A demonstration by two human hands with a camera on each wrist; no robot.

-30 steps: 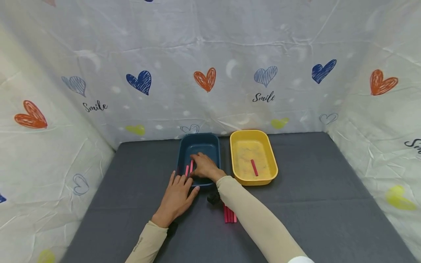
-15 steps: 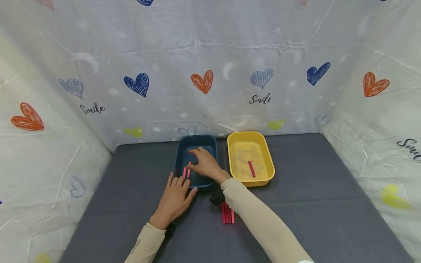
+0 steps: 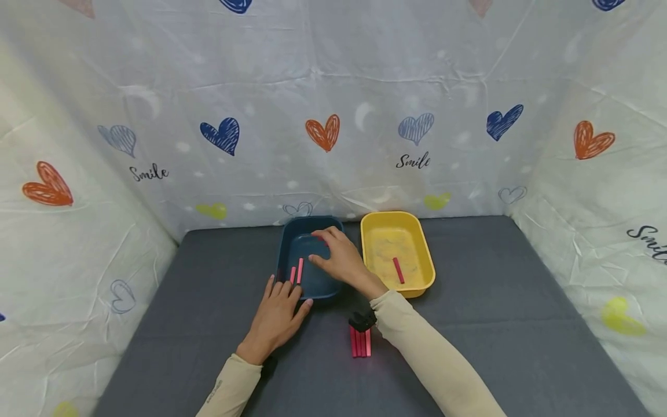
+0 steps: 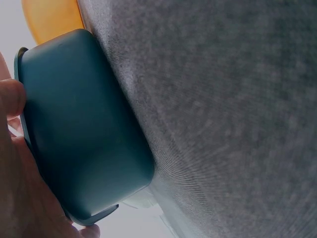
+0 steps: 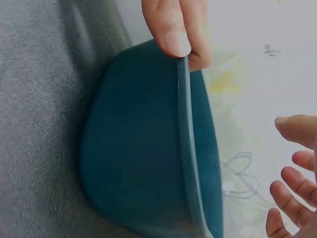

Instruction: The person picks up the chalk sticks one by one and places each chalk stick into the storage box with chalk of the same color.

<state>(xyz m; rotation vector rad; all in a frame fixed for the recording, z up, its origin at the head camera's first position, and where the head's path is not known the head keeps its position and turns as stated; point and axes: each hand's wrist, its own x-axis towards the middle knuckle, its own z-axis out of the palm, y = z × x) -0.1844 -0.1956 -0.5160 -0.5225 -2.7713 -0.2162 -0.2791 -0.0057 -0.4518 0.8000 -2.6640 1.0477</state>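
My left hand (image 3: 278, 315) holds the near rim of a dark blue plastic tub (image 3: 320, 284). In the right wrist view, the left thumb (image 5: 171, 34) and fingers pinch that tub's rim. Two pink sticks (image 3: 300, 271) lie in the tub at its near left, just beyond the left fingertips. Over the tub's right half hovers my right hand (image 3: 341, 255), thumb and fingers apart. The right wrist view shows the right fingers (image 5: 294, 186) spread, with nothing seen between them. A small reddish patch near the right fingertips is too small to identify.
Right of the tub stands a yellow tub (image 3: 398, 237) with one dark red stick (image 3: 398, 270) in it. Several red and pink sticks (image 3: 359, 343) lie side by side on the grey cloth nearer me. A printed white curtain (image 3: 271, 162) closes off the back and sides.
The right hand has moved away from the pink sticks to the right, its thumb and fingers now apart. The left hand stays at the tub's rim.
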